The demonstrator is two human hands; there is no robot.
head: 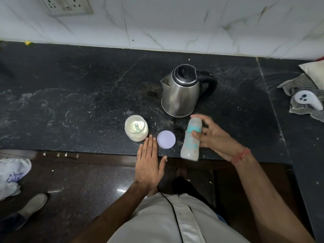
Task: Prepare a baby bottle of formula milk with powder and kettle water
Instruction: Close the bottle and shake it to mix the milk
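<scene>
**A:** Black speckled stone surface (87, 95) against a white marble-look wall, socket plate (67, 5) up in the corner. What's on it?

**B:** Only one view, from the head camera looking down. Steel kettle (181, 92) with a black lid and handle stands toward the back, spout pointing left. Nearer the front edge there's an open jar (136, 128) of pale powder with a scoop sticking up in it, and its lilac lid (166, 139) lies flat just to the right of it.

**A:** And the bottle?

**B:** Baby bottle (191, 138) is in the right hand (215, 137), tilted, over the front edge of the surface just in front of the kettle. Fingers are curled around its upper part near the teal ring. It's blurry, so I can't tell what's inside.

**A:** Other hand?

**B:** Left hand (149, 163) lies flat at the edge, fingers straight and together, tips between jar and lid, holding nothing. Far right there's a striped cloth (298, 95) with a small white gadget (308, 99) on it.
</scene>
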